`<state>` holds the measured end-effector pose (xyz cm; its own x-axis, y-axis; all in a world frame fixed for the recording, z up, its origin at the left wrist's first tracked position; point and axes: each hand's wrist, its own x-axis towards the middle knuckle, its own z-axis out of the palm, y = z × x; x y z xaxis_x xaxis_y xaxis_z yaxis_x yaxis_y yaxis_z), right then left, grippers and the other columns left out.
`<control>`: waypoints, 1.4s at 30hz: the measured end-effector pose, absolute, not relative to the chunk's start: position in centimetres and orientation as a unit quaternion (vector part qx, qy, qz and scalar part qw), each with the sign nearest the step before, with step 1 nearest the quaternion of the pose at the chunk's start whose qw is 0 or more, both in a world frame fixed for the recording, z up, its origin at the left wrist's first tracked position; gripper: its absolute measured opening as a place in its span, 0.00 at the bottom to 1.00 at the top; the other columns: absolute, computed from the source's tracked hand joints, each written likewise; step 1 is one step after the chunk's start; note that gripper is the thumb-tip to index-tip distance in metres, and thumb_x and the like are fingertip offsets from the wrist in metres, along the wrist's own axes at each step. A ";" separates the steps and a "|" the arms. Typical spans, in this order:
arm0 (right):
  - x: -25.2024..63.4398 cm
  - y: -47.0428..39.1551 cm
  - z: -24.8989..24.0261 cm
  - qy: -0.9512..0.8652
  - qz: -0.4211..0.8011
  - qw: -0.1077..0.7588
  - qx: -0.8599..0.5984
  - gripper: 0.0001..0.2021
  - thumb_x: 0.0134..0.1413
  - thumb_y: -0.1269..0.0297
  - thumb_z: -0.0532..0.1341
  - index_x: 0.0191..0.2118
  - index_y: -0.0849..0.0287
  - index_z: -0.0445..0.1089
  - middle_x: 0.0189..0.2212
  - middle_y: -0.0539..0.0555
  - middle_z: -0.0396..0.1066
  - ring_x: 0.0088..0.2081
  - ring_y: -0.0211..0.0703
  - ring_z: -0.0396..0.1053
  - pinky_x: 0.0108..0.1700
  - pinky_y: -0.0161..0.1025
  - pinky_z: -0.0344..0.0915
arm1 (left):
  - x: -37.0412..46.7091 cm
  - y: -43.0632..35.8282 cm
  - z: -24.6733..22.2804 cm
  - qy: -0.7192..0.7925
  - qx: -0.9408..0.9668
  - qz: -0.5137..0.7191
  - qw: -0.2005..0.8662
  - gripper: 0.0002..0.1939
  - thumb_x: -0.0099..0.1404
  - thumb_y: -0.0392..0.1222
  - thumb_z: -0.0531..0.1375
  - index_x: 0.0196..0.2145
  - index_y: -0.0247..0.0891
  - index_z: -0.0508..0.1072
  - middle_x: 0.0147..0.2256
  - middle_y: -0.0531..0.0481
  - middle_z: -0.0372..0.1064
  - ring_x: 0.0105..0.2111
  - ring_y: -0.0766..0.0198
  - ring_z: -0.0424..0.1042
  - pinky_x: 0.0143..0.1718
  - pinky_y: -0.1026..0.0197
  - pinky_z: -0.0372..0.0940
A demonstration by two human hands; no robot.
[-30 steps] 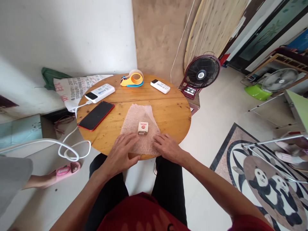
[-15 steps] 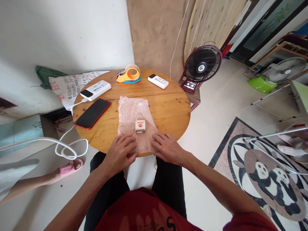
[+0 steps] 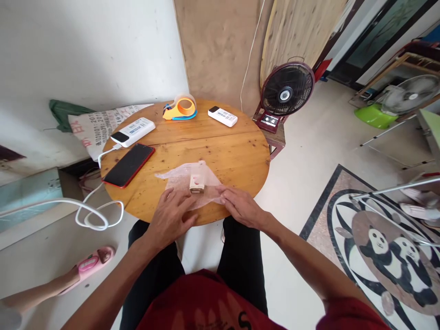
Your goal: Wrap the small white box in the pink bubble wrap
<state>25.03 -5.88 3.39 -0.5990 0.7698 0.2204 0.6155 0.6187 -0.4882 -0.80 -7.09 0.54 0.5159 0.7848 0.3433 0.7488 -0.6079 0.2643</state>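
Observation:
A sheet of bubble wrap (image 3: 177,181) lies near the front edge of the round wooden table (image 3: 240,156), its far part folded toward me. On the sheet sits a small pale box (image 3: 197,188) with red print, its top partly veiled by the see-through flap. My left hand (image 3: 174,208) rests on the sheet's near left part, fingers spread, just short of the box. With closed fingers my right hand (image 3: 240,206) pinches the sheet's right edge, which is lifted a little.
A tape dispenser (image 3: 180,109) and two white devices (image 3: 133,132) stand at the back; a red-edged phone (image 3: 129,166) lies on the left beside a white cable (image 3: 91,215). A fan (image 3: 288,89) stands behind the table's right side. Another person's slippered foot (image 3: 91,266) is at lower left.
My right hand has taken hold of the bubble wrap's edge. The sheet's far part has come toward me, over the box. My left hand stays nearly in place.

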 end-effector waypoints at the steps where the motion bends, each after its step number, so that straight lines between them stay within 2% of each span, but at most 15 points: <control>1: 24.9 -5.6 3.8 -0.868 0.206 0.222 -0.394 0.11 0.67 0.68 0.48 0.42 0.59 0.68 0.56 0.60 0.69 0.54 0.43 0.69 0.53 0.43 0.66 | -0.7 -6.8 0.6 0.444 0.865 0.229 0.036 0.12 0.64 0.38 0.58 0.45 0.43 0.72 0.46 0.43 0.70 0.47 0.52 0.69 0.56 0.42 0.57; 5: 24.3 -4.5 4.6 -0.826 0.278 0.276 -0.406 0.10 0.67 0.66 0.49 0.43 0.58 0.67 0.53 0.57 0.71 0.52 0.42 0.70 0.53 0.41 0.66 | -0.6 -5.3 1.5 0.458 0.840 0.286 0.043 0.07 0.66 0.38 0.56 0.37 0.43 0.75 0.45 0.45 0.72 0.46 0.53 0.70 0.51 0.48 0.63; 9: 23.6 -3.6 4.4 -0.778 0.328 0.301 -0.443 0.11 0.66 0.63 0.52 0.47 0.58 0.68 0.49 0.55 0.73 0.46 0.41 0.72 0.49 0.39 0.66 | -0.5 -3.3 2.2 0.477 0.815 0.316 0.090 0.08 0.65 0.41 0.57 0.36 0.42 0.76 0.46 0.46 0.73 0.45 0.54 0.71 0.48 0.50 0.65; 12: 22.9 -3.2 3.9 -0.785 0.335 0.286 -0.437 0.20 0.56 0.59 0.63 0.53 0.57 0.66 0.52 0.57 0.71 0.50 0.46 0.70 0.51 0.41 0.65 | -0.1 -2.1 2.4 0.481 0.796 0.337 0.146 0.08 0.63 0.43 0.58 0.34 0.42 0.77 0.49 0.47 0.73 0.48 0.55 0.72 0.50 0.52 0.66; 14: 22.5 -2.8 3.4 -0.791 0.322 0.284 -0.436 0.24 0.52 0.60 0.65 0.55 0.57 0.65 0.53 0.57 0.71 0.50 0.47 0.70 0.52 0.42 0.64 | 0.2 -1.5 2.4 0.484 0.783 0.342 0.186 0.08 0.62 0.44 0.59 0.34 0.42 0.77 0.50 0.48 0.73 0.48 0.55 0.72 0.51 0.53 0.66; 19: 21.8 -1.5 2.1 -0.746 0.346 0.327 -0.465 0.11 0.57 0.67 0.59 0.46 0.57 0.71 0.43 0.53 0.75 0.41 0.41 0.72 0.45 0.37 0.65 | 0.7 -0.8 2.3 0.501 0.752 0.340 0.261 0.10 0.64 0.44 0.57 0.39 0.42 0.77 0.46 0.49 0.75 0.46 0.57 0.74 0.49 0.55 0.66; 22: 21.7 -0.8 2.0 -0.722 0.372 0.340 -0.475 0.09 0.55 0.65 0.60 0.42 0.58 0.72 0.37 0.51 0.75 0.36 0.39 0.70 0.40 0.35 0.64 | 0.7 -0.6 2.2 0.515 0.735 0.350 0.267 0.09 0.64 0.45 0.58 0.34 0.41 0.76 0.45 0.49 0.76 0.45 0.57 0.74 0.49 0.57 0.66; 25: 21.8 -0.5 2.1 -0.708 0.394 0.347 -0.472 0.09 0.54 0.64 0.61 0.41 0.59 0.72 0.35 0.50 0.74 0.34 0.38 0.69 0.38 0.34 0.64 | 0.8 -0.6 2.0 0.521 0.722 0.361 0.277 0.09 0.64 0.45 0.58 0.31 0.41 0.75 0.45 0.49 0.76 0.44 0.58 0.74 0.48 0.58 0.67; 30: 21.9 -0.2 1.9 -0.693 0.426 0.370 -0.449 0.11 0.54 0.63 0.61 0.42 0.59 0.72 0.40 0.52 0.74 0.40 0.41 0.70 0.43 0.36 0.64 | 1.3 -0.9 1.9 0.517 0.712 0.381 0.283 0.08 0.64 0.44 0.57 0.30 0.41 0.74 0.43 0.50 0.76 0.42 0.60 0.74 0.48 0.58 0.66; 35: 21.9 -0.1 1.5 -0.657 0.461 0.377 -0.462 0.08 0.53 0.60 0.61 0.32 0.60 0.70 0.31 0.50 0.71 0.35 0.39 0.68 0.40 0.36 0.63 | 0.9 -0.4 1.9 0.526 0.697 0.369 0.319 0.07 0.61 0.45 0.60 0.30 0.41 0.76 0.43 0.51 0.75 0.42 0.59 0.73 0.45 0.59 0.66; 39: 22.0 0.0 1.4 -0.639 0.489 0.369 -0.464 0.10 0.58 0.59 0.57 0.32 0.60 0.70 0.30 0.49 0.71 0.34 0.38 0.66 0.39 0.35 0.62 | 0.6 0.7 2.5 0.537 0.672 0.342 0.379 0.09 0.60 0.47 0.60 0.31 0.39 0.76 0.32 0.52 0.75 0.33 0.62 0.72 0.35 0.62 0.65; 42: 22.1 0.1 1.2 -0.654 0.436 0.349 -0.510 0.10 0.56 0.60 0.58 0.29 0.60 0.69 0.26 0.48 0.68 0.30 0.38 0.64 0.34 0.34 0.60 | 0.9 1.4 3.2 0.549 0.660 0.326 0.396 0.10 0.57 0.47 0.61 0.28 0.38 0.75 0.26 0.53 0.73 0.27 0.64 0.69 0.30 0.63 0.63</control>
<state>22.09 0.13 1.21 -0.2360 0.9717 0.0122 0.3626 0.0997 -0.9266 0.88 1.39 3.17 0.1850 0.9827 -0.0040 0.4670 -0.0844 0.8802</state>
